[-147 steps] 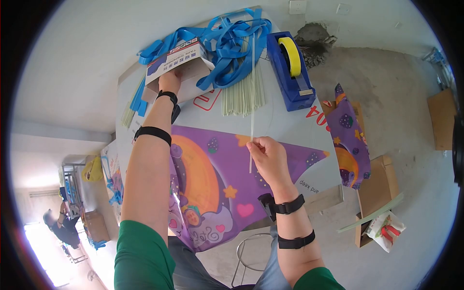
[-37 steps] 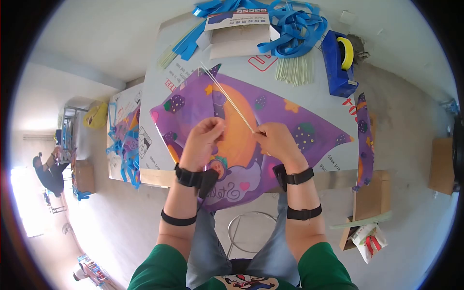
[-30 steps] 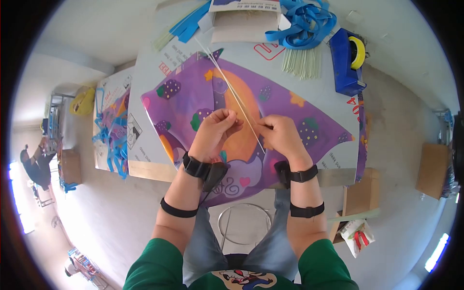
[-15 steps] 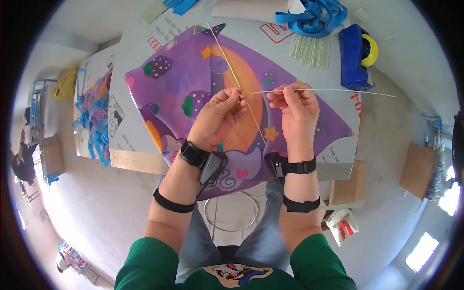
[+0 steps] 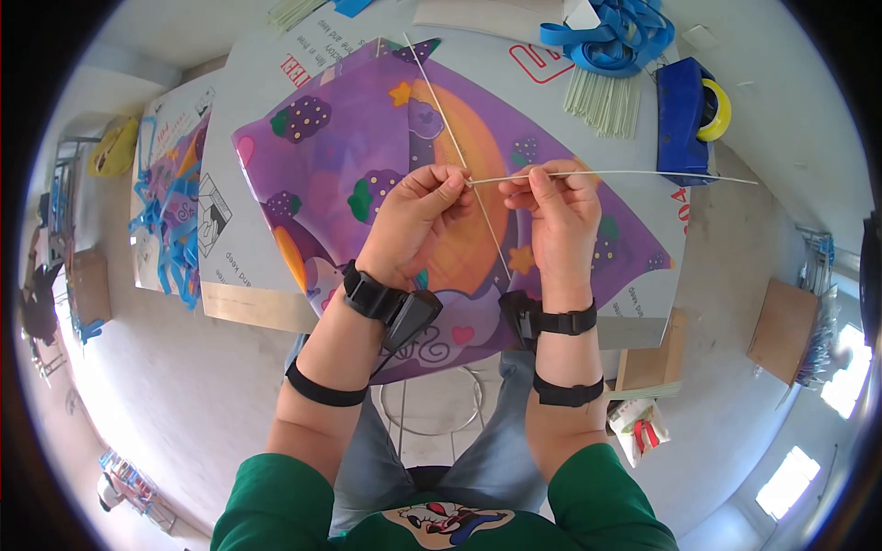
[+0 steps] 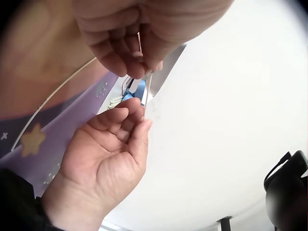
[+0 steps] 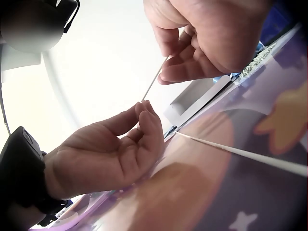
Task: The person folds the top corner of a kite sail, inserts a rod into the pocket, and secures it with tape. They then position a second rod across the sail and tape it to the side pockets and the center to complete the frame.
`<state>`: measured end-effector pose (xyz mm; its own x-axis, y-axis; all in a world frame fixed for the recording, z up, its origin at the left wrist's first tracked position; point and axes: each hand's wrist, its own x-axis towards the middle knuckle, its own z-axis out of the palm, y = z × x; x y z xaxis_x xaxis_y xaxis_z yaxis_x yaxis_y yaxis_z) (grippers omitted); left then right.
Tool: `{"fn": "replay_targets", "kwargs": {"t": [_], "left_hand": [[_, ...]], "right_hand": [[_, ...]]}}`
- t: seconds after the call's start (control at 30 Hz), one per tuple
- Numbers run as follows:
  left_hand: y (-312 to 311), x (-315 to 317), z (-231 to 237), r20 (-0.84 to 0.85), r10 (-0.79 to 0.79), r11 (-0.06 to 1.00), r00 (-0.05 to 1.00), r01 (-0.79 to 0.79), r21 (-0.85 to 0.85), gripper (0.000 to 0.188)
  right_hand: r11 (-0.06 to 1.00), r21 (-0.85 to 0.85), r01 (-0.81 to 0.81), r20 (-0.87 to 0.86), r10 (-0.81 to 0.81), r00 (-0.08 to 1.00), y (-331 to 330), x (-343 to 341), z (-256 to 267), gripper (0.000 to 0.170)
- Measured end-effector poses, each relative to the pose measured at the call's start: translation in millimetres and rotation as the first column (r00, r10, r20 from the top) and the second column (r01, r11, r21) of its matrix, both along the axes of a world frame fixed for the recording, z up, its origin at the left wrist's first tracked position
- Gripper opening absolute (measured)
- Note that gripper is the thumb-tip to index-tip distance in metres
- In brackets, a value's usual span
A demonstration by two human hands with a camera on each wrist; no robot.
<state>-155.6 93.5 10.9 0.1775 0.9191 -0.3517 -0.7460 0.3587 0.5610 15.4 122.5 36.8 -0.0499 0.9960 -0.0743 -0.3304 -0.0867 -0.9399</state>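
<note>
A patterned purple sheet lies on the table under both hands. Between thumb and fingers my left hand pinches the end of a thin pale rod. My right hand, palm up, holds the same rod further along, and the rest sticks out to the right. A second rod slants across the sheet beneath my left fingers; whether they touch it I cannot tell. In the left wrist view my right hand is below my left hand. The right wrist view shows the rod spanning both hands' fingertips.
A blue dispenser with yellow tape stands at the right table edge. Blue ribbons and a rod bundle lie at the back, beside a box. A stool is below.
My left hand came out of the box and moved over the sheet. The rods parted, one turning sideways in my right hand, and its end has now met my left fingers.
</note>
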Motion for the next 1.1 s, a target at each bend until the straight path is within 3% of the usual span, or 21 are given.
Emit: {"fn": "replay_targets", "kwargs": {"t": [0.33,1.1], "left_hand": [[1.5,1.0,3.4,-0.102,-0.028,1.000,0.994,0.028,-0.003,0.013],[3.5,-0.4,4.8,-0.144,-0.071,0.997,0.987,0.072,-0.002,0.013]], "right_hand": [[1.000,0.005,0.008,-0.011,-0.008,1.000,0.9,2.4,0.2,0.006],[0.999,-0.035,-0.013,-0.002,0.013,1.000,2.5,7.2,-2.3,0.007]]}}
